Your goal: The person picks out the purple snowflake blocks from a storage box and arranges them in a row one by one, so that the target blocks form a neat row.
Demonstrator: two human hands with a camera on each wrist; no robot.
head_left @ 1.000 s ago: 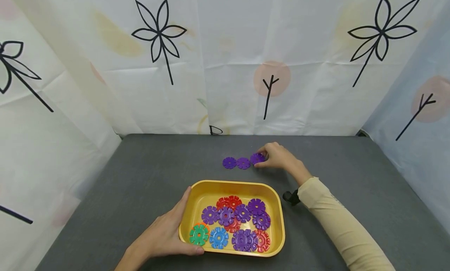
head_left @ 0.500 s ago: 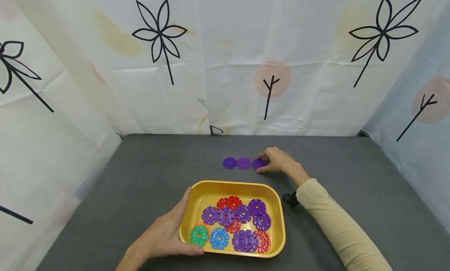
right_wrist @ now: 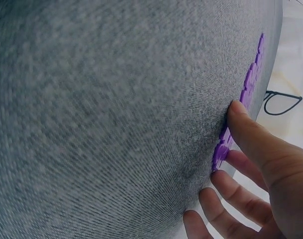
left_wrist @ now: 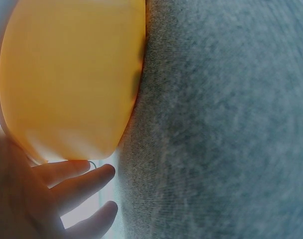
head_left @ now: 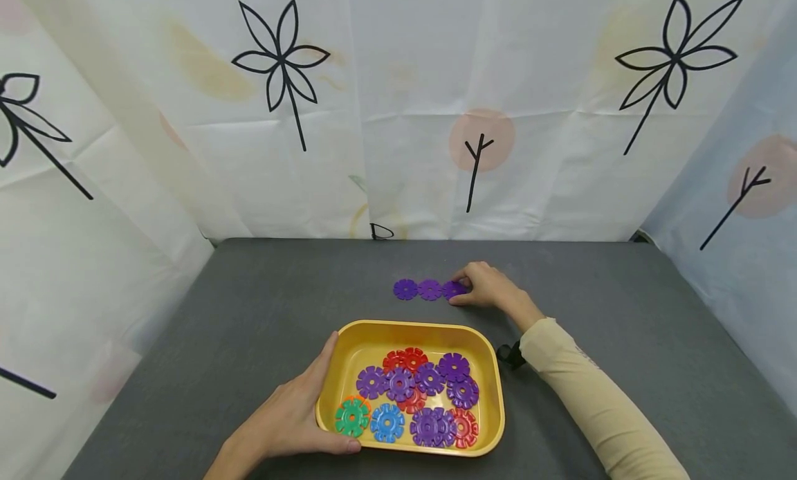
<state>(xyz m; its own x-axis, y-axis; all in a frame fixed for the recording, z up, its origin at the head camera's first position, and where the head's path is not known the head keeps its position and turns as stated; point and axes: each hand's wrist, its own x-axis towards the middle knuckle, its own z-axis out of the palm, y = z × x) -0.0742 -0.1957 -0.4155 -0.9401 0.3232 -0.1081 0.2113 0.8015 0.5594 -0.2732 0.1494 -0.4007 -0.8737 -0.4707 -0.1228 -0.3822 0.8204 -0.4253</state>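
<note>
My right hand (head_left: 488,286) pinches a purple notched plastic disc (head_left: 453,290) at the table's far middle, thumb on its near edge and fingers at the far edge. In the right wrist view this disc (right_wrist: 221,150) lies flat on the cloth between thumb and fingers. It sits at the right end of a row, close beside a middle purple disc (head_left: 429,290) and a left purple disc (head_left: 405,289). My left hand (head_left: 292,411) grips the left end of a yellow tray (head_left: 407,330), thumb at the near corner. Seen from the left wrist, the fingers reach along the tray's outer wall (left_wrist: 72,89).
Inside the tray lie several purple discs (head_left: 400,383), several red discs (head_left: 465,428), a blue disc (head_left: 387,422) and a green disc (head_left: 352,416) over an orange one. A grey cloth (head_left: 280,293) covers the table, with printed white curtains (head_left: 405,86) behind and at the sides.
My right hand has brought its purple disc down and slightly left, into line with the other two, closing the gap to the middle one. The left hand and tray stay put.
</note>
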